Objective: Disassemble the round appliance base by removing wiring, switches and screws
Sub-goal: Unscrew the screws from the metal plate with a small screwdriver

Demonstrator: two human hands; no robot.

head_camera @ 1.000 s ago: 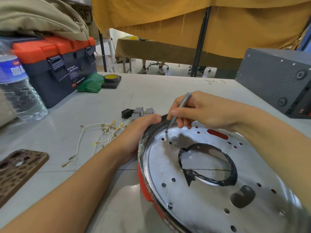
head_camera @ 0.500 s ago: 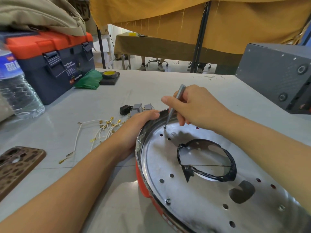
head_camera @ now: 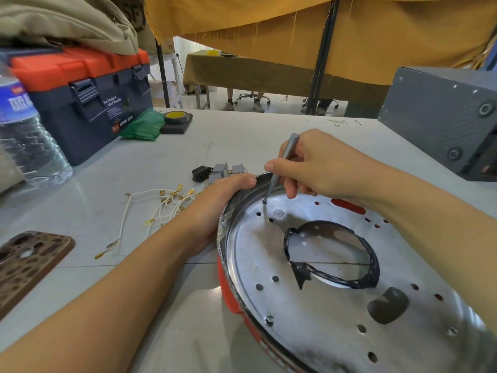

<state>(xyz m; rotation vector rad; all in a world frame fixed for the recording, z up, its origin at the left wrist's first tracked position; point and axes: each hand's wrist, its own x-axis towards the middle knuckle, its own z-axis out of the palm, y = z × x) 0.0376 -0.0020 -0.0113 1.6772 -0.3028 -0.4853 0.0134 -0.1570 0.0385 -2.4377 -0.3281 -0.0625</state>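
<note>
Grey worktable (head_camera: 242, 146) under yellow drapes | round appliance base (head_camera: 336, 305) near its front edge, removed wiring (head_camera: 161, 208) and switches (head_camera: 226, 170) just left | Risk: screwdriver (head_camera: 282, 168) tip may slip off screw (head_camera: 264, 201), steep tilt | right hand (head_camera: 317, 168) pinches screwdriver over base's far rim | left hand (head_camera: 215, 203) grips that rim, fingers curled.

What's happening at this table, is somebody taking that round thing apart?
Yes. A person is unscrewing a round appliance base. The right hand pinches a small grey screwdriver with its tip on a screw near the rim, while the left hand grips the rim to steady it. White wires and grey switches already lie loose on the table. Another screw sits at the near edge.
</note>
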